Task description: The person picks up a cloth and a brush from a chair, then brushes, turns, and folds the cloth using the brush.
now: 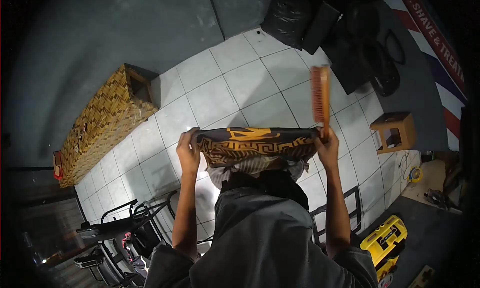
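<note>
A black cloth with a gold key pattern (pixel 255 144) stretches between my two hands in front of my body. At its left corner, my left hand (pixel 188 150) is closed on the edge. My right hand (pixel 327 149) grips the opposite corner together with the handle of a brush (pixel 321 95). The brush is wooden and stands upright above that hand, its reddish bristles facing left. Under the cloth hangs a grey striped fabric (pixel 240 169), partly hidden; whether it belongs to the same piece I cannot tell.
A long woven-pattern cabinet (pixel 102 123) stands along the left wall. Black bags (pixel 287 18) lie at the back. To the right are a small brown stool (pixel 395 132), a yellow case (pixel 385 238) and a yellow tape roll (pixel 415 174). Black-framed chairs (pixel 120 223) stand lower left on white floor tiles.
</note>
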{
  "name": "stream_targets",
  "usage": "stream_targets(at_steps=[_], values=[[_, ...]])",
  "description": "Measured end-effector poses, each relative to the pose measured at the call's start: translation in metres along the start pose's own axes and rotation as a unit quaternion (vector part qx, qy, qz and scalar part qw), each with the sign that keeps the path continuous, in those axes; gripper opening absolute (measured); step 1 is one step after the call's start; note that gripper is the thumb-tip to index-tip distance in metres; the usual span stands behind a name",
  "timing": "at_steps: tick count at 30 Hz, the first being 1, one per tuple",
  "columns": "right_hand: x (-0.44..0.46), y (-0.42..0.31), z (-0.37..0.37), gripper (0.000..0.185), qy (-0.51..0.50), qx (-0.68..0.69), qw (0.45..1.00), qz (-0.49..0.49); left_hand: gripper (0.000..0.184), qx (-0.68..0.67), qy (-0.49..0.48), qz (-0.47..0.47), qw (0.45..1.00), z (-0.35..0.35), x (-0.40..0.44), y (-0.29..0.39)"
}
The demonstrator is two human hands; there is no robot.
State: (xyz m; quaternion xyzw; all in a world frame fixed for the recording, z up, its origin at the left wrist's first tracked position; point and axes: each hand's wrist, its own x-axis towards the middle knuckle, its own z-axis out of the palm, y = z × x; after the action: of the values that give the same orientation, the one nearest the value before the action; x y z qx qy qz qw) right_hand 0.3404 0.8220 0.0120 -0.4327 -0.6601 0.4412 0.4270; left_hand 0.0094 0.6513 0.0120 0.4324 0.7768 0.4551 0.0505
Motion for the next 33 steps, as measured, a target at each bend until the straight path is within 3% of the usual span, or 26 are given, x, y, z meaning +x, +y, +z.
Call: stream_targets(at_steps=[2,4,5,6,8,10,12,14,15,16,18,19,20,22,24,26,27,29,30,33], values=[[0.005,-0.006,-0.006,0.010,0.030,0.005,0.999,0.016,0.024,-0.020,0.020,0.011,1.000,-0.001,0.004,0.002],[-0.004,0.016,-0.019,0.015,-0.011,-0.177,0.983,0.051,0.019,0.017,-0.007,0.033,0.999,0.004,-0.005,-0.009],[-0.007,0.017,-0.015,0.021,-0.033,-0.208,0.969,0.131,0.018,0.016,-0.082,-0.031,0.996,0.006,-0.011,-0.010],[-0.016,0.012,-0.013,0.023,-0.033,-0.225,0.972,0.062,0.019,0.025,-0.112,-0.052,0.992,0.011,-0.018,-0.012],[-0.034,0.019,-0.003,0.023,-0.052,-0.230,0.968,0.082,0.020,-0.002,-0.119,-0.106,0.987,0.020,-0.036,0.000],[-0.049,0.011,0.014,0.021,-0.075,-0.146,0.978,0.126,0.019,-0.118,-0.123,-0.001,0.985,0.043,-0.052,-0.003],[-0.061,0.004,0.041,0.020,-0.085,-0.037,0.982,0.164,0.016,-0.232,-0.364,-0.192,0.881,0.038,-0.055,0.032],[-0.058,-0.037,0.064,0.019,-0.128,-0.097,0.981,0.112,0.016,-0.323,-0.415,-0.322,0.787,0.051,-0.058,0.061],[-0.062,-0.044,0.077,0.020,-0.132,-0.082,0.985,0.082,0.023,-0.378,-0.362,-0.431,0.735,0.060,-0.058,0.076],[-0.064,-0.050,0.087,0.021,-0.134,-0.067,0.987,0.050,0.023,-0.375,-0.367,-0.429,0.735,0.061,-0.057,0.079],[-0.065,-0.067,0.095,0.021,-0.154,-0.048,0.987,0.029,0.024,-0.509,-0.279,-0.441,0.685,0.063,-0.055,0.084],[-0.064,-0.074,0.095,0.021,-0.181,-0.030,0.983,0.005,0.025,-0.518,-0.255,-0.380,0.723,0.071,-0.052,0.081],[-0.064,-0.079,0.092,0.021,-0.175,-0.028,0.984,0.004,0.025,-0.515,-0.260,-0.377,0.724,0.073,-0.050,0.076],[-0.062,-0.082,0.084,0.022,-0.214,-0.070,0.973,0.042,0.021,-0.497,-0.291,-0.224,0.786,0.073,-0.037,0.071],[-0.061,-0.056,0.083,0.025,-0.172,-0.072,0.982,0.021,0.014,-0.425,-0.247,-0.293,0.820,0.066,-0.020,0.094],[-0.059,-0.026,0.080,0.030,-0.135,-0.075,0.988,-0.001,0.016,-0.326,-0.261,-0.259,0.871,0.064,-0.005,0.110],[-0.054,-0.013,0.076,0.035,-0.099,-0.097,0.990,0.034,0.016,-0.324,-0.259,-0.259,0.872,0.066,0.000,0.114],[-0.037,-0.031,0.066,0.042,-0.047,-0.048,0.992,0.103,0.018,-0.277,-0.222,-0.165,0.920,0.070,0.010,0.121],[-0.025,-0.064,0.054,0.044,-0.033,0.024,0.990,0.137,0.018,-0.273,-0.220,-0.167,0.921,0.070,0.016,0.129],[-0.021,-0.087,0.037,0.040,-0.056,0.166,0.977,0.122,0.018,-0.293,-0.191,-0.090,0.933,0.065,0.037,0.165]])
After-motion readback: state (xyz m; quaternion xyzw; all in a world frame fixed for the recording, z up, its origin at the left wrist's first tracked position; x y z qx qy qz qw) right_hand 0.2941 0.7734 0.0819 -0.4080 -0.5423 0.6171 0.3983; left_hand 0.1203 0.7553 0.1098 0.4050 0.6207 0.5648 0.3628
